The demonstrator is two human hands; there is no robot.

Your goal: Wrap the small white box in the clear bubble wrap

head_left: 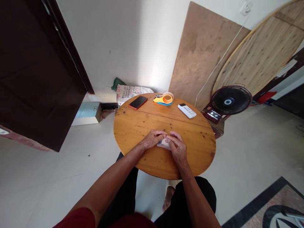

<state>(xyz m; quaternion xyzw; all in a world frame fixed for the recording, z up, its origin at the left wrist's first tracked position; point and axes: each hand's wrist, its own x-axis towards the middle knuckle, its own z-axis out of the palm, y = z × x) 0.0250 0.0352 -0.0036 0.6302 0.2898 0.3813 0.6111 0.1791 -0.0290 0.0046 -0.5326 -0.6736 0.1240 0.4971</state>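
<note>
Small pale packet (163,143): mid-counter (133,126), pinched between left hand (153,138) and right hand (177,146), both grips closed on it. Likely light, thin, pliable; best held by its edges.

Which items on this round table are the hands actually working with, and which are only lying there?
In hand: small pale flat packet, held on the round wooden table by left hand and right hand.

Lying about: red-edged black phone, orange and blue tape dispenser, white remote control.
</note>
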